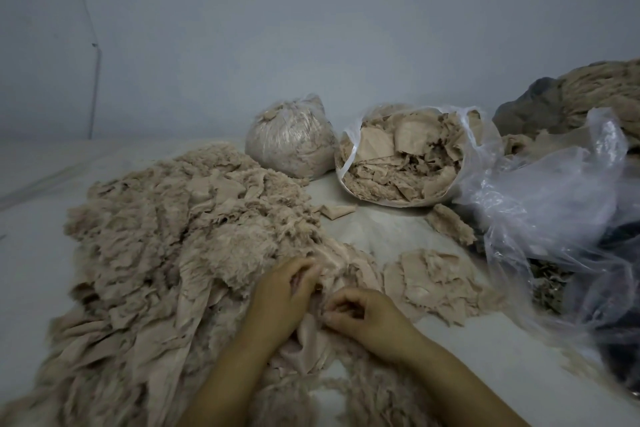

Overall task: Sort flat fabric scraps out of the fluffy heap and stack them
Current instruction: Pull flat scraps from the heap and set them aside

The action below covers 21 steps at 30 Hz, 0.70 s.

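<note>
While both hands work at the near edge of the fluffy heap, which spreads from about 9 o'clock to the centre, the step in hand seems to be freeing one flat scrap from the fluff. The left hand has its fingers curled into the beige fabric at the heap's edge, and the right hand pinches the same smooth piece just beside it, at about 6 o'clock. The stack of flat scraps lies at about 3 o'clock of the hands, near but apart. I judge the next move needs a gentle pull to separate the scrap, then a short carry to the right onto that stack. The open bag of scraps and the tied bag stand at 12 o'clock. The fingertips are partly buried in fabric, and the crumpled clear plastic at the right hides dark things I cannot identify
</note>
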Each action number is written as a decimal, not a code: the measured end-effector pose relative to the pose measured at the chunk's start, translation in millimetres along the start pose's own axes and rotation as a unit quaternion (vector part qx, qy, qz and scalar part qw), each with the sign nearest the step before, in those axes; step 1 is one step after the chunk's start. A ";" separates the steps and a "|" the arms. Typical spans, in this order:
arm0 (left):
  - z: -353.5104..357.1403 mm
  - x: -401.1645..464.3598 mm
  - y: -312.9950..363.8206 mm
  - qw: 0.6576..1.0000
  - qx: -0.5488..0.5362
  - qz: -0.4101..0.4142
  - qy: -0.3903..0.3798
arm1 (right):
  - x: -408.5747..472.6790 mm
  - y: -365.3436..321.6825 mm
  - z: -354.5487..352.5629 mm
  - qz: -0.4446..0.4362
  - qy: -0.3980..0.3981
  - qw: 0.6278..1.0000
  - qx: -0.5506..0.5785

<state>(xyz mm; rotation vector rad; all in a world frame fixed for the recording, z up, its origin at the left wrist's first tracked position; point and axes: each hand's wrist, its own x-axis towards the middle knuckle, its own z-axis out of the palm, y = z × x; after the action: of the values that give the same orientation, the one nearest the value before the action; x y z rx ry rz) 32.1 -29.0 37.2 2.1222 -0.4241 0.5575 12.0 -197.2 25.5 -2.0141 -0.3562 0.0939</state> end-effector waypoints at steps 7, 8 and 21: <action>-29.4 2.1 -2.5 0.933 0.117 -0.092 -0.327 | 0.2 5.7 3.6 -0.025 0.013 0.996 -0.087; -26.9 0.1 -1.1 0.939 0.080 -0.077 -0.325 | -0.4 6.2 4.8 -0.025 0.007 0.996 -0.088; -13.5 -12.9 -8.1 0.964 -0.145 -0.084 -0.205 | -4.7 -1.6 9.3 -0.114 0.132 0.976 0.134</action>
<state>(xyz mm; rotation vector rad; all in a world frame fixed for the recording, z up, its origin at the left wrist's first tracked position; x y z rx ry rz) 22.0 -12.2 31.9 1.9585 -0.5147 -0.0486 5.1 -189.8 22.2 -1.6817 -0.3801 -0.2552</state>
